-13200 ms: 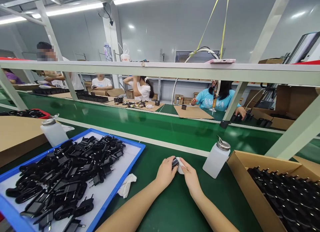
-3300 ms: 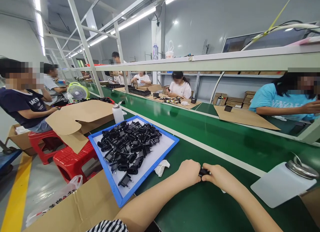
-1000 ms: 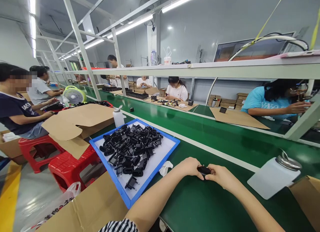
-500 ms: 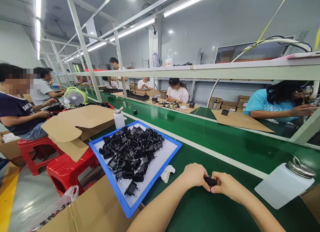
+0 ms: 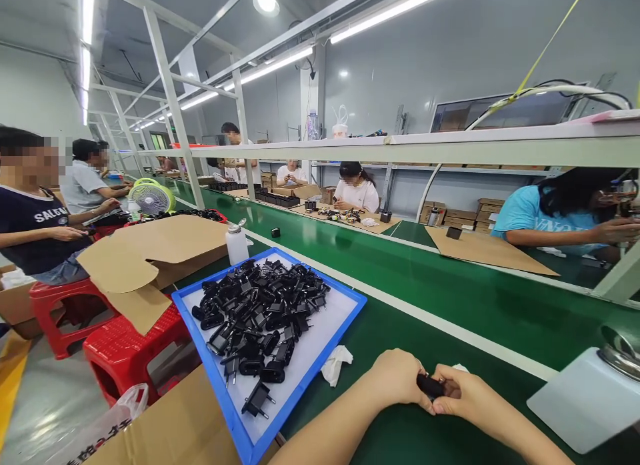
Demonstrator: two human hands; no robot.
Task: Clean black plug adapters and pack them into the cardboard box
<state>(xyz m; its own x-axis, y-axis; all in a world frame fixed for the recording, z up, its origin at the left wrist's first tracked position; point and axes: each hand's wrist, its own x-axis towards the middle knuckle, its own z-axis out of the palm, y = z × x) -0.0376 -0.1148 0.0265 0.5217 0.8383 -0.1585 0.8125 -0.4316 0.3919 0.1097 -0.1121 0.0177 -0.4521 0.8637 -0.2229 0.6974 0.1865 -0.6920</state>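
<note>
My left hand (image 5: 397, 379) and my right hand (image 5: 463, 398) meet low over the green bench, both closed on one small black plug adapter (image 5: 430, 385) held between them. A bit of white cloth (image 5: 460, 368) peeks out behind my right hand. To the left lies a blue-rimmed white tray (image 5: 345, 303) heaped with several black plug adapters (image 5: 260, 301). A crumpled white cloth (image 5: 335, 363) lies on the bench between the tray and my left hand.
A white dispenser bottle (image 5: 583, 401) stands at the right, another (image 5: 237, 241) behind the tray. Cardboard sheets (image 5: 150, 248) rest on red stools (image 5: 127, 341) at the left. A green conveyor (image 5: 450, 285) runs across. Other people sit at left and across the belt.
My hands have kept turning the same adapter; the view has tilted up a little, so hands and tray sit lower in the picture. A small black part on the belt has travelled along it.
</note>
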